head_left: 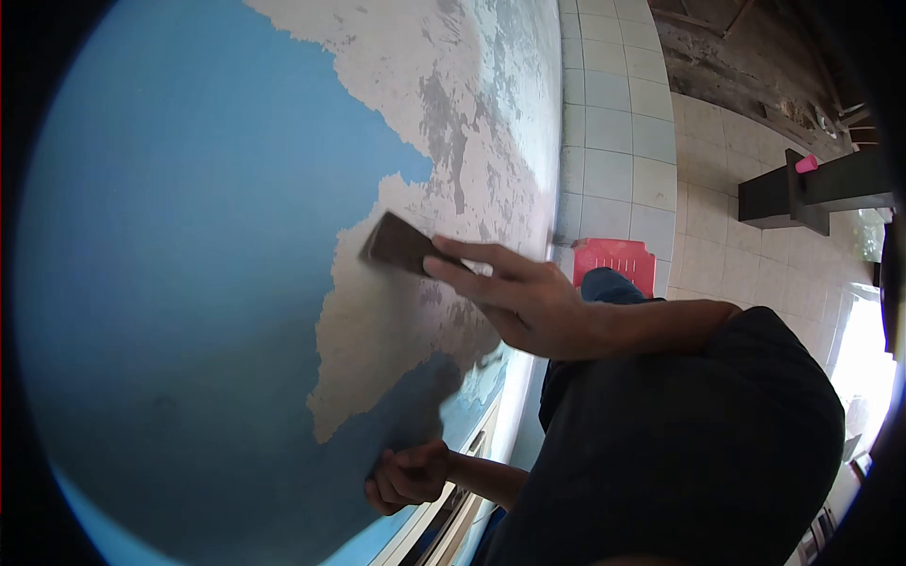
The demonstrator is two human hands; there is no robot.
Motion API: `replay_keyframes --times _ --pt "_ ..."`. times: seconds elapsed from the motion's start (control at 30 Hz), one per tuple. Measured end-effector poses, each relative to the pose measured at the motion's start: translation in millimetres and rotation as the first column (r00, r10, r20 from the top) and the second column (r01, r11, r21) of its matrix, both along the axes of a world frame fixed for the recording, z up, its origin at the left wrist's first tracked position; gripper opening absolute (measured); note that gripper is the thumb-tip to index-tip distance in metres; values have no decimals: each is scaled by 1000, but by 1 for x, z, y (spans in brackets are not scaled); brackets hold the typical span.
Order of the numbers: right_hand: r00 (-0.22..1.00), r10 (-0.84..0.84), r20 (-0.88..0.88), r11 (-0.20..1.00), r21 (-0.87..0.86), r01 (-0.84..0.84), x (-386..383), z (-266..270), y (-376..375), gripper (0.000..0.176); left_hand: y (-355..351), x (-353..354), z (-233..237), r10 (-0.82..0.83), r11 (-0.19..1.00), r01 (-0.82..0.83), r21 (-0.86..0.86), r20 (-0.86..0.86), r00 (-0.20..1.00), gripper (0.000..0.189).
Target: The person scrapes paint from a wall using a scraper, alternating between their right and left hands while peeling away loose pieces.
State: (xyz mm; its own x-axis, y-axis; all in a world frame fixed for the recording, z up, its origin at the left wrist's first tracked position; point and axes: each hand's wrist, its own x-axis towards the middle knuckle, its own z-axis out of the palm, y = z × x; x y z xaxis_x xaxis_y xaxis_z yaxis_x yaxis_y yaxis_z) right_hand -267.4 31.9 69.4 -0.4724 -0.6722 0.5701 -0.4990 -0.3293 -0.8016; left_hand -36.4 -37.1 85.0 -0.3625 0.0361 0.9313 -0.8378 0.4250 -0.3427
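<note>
A flat, dark scraper point(404, 245), blurred at its edge, is in my right hand point(538, 302). My fingers pinch its narrower end, and its broad end is at the wall's bare patch point(363, 344), where pale grey-white plaster shows. Blue paint point(208, 189) with a ragged edge borders this patch. Lower in the view, my left hand point(411, 476) is curled into a loose fist close against the blue part of the wall. Nothing shows between its fingers, though its palm is hidden. Shadow from my arms falls across the wall.
A red plastic stool point(613, 259) stands on the floor by my leg point(609, 285). Pale tiles point(609, 174) run along the wall's foot. Farther off are a dark bench-like piece point(783, 193) with a pink cup point(806, 164) on it. A pale frame point(444, 519) lies near my left forearm.
</note>
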Motion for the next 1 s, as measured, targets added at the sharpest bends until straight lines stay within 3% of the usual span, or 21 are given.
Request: replay_keyframes --times 0.07,0.2,0.33,0.8,0.9,0.93,1.0 --pt "999 47 22 999 23 -47 -4 1 3 49 2 -1 2 0 1000 0 9 5 1000 15" --pt "997 -70 45 997 -41 72 -14 6 -11 50 1 3 1 -6 1000 6 2 12 1000 16" --pt "999 32 -7 999 -10 -32 -1 5 2 49 1 -2 2 1 1000 -1 10 -6 1000 17" --pt "999 0 37 1000 -28 1 -4 6 -7 53 1 3 1 5 1000 -5 -7 5 1000 15" --pt "996 85 31 996 8 -86 -4 9 2 53 0 -1 2 11 1000 -11 -1 2 1000 15" --pt "999 -2 -38 999 -37 1 -8 5 -4 55 0 -1 2 11 1000 -11 2 4 1000 15" --pt "999 -26 -46 997 -67 23 -8 1 -11 54 1 1 1 16 1000 -16 -2 4 1000 16"
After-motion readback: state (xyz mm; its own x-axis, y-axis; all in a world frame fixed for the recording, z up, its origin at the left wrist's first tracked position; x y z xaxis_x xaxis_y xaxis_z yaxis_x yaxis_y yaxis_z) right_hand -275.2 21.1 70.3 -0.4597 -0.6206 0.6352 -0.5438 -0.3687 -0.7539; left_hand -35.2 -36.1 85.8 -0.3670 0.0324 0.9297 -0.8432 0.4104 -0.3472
